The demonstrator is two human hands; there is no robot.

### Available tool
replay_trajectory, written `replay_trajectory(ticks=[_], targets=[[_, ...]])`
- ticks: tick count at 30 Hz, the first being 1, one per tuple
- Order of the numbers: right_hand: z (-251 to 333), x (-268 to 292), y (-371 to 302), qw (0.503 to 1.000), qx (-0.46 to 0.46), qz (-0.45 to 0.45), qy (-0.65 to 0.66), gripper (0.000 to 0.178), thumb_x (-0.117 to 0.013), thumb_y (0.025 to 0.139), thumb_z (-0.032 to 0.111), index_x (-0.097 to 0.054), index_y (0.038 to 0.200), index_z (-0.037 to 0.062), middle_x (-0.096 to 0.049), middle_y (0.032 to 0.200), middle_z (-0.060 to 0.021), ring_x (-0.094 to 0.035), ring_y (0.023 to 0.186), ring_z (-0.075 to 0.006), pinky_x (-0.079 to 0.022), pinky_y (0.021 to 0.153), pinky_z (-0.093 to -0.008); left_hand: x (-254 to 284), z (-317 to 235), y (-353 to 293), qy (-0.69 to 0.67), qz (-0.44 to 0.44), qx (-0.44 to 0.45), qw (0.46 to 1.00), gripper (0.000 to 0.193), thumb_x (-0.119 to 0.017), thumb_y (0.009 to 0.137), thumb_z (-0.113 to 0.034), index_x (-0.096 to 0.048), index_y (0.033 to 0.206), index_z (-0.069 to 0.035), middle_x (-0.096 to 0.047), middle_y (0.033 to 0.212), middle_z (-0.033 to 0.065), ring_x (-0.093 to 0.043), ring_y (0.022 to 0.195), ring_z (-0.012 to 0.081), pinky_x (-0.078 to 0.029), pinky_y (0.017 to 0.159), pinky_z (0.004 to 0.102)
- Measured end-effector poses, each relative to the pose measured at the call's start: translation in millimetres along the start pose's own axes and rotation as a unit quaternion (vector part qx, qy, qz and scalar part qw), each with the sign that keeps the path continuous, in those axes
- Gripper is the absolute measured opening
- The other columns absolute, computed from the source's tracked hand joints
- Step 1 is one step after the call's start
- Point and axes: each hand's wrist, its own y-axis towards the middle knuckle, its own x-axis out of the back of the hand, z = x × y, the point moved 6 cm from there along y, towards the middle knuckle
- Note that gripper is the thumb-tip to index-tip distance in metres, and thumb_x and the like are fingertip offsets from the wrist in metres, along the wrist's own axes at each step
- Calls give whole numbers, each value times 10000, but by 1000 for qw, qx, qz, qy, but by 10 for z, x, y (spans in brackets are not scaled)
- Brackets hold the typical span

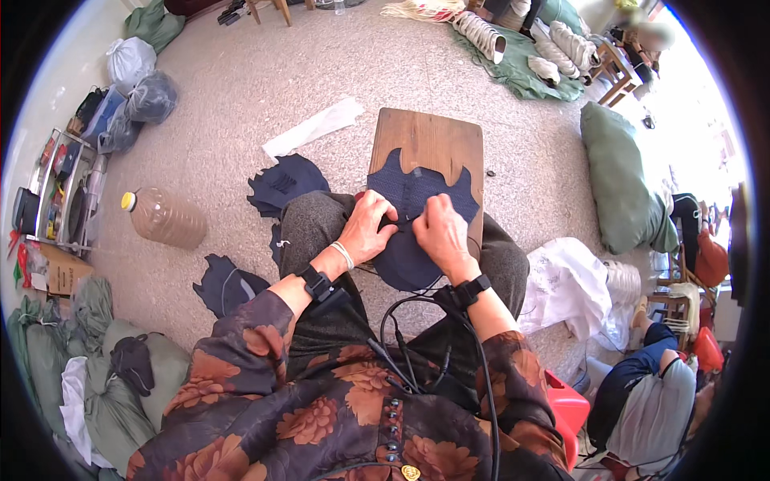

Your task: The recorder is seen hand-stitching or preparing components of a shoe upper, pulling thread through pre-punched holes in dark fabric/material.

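A dark blue fabric piece (437, 186) with a jagged, pointed edge lies over a wooden board (433, 132) in front of my knees. Its rounded lower part (407, 263) hangs toward my lap. My left hand (367, 228), fingers bent and thumb close to the forefinger, grips the piece at its narrow middle. Just to the right, my right hand (443, 234) is closed with its fingertips pinched together over the same cloth. Whatever is between those fingertips is hidden or too small to make out.
More dark blue pieces (289, 184) lie on the floor at left, near a white strip (314, 128). A large yellow-capped bottle (167, 218) stands farther left. Green sacks (626, 176) and white cloth (565, 280) lie at right; another person (650, 401) sits at lower right.
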Motion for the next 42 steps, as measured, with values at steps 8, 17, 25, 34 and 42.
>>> replay_trajectory(ticks=[8, 17, 25, 34, 42], targets=[[-301, 146, 54, 983, -104, -106, 108, 158, -583, 877, 119, -505, 815, -4, -541, 821, -192, -570, 757, -377, -455, 666, -477, 13, 33, 4, 12, 7, -19, 1000, 154, -699, 803, -45, -602, 921, -24, -495, 977, 111, -545, 942, 271, -467, 841, 349], [-332, 133, -9, 969, -79, -94, 213, 203, -615, 890, 87, -494, 753, 0, -518, 687, -151, -539, 630, -304, -445, 600, -409, -147, -367, 255, 190, -3, -71, 979, 188, -741, 801, -223, -685, 948, -120, -612, 962, 46, -580, 984, 253, -360, 900, 416], [-409, 125, -20, 919, -167, 7, 357, 166, -650, 922, 133, -628, 862, -20, -596, 766, -63, -559, 618, -100, -440, 554, -275, -290, -135, 371, 9, -5, 56, 998, 97, -724, 787, -208, -676, 767, -126, -632, 789, 4, -626, 801, 193, -353, 800, 393], [-462, 164, -195, 855, -214, -101, 462, 132, -629, 956, 88, -683, 1041, 3, -586, 860, -5, -550, 616, -52, -469, 532, -200, -193, -211, 338, -2, -85, 22, 996, 109, -711, 794, -102, -644, 786, -17, -675, 738, 86, -658, 619, 182, -520, 602, 304], [-445, 116, -133, 760, -270, -59, 589, 156, -632, 941, 74, -681, 1062, -13, -633, 798, -13, -574, 622, -56, -481, 524, -195, -186, -205, 315, -34, -95, 14, 995, 106, -713, 799, -84, -644, 784, -6, -670, 729, 87, -646, 606, 164, -508, 589, 289]])
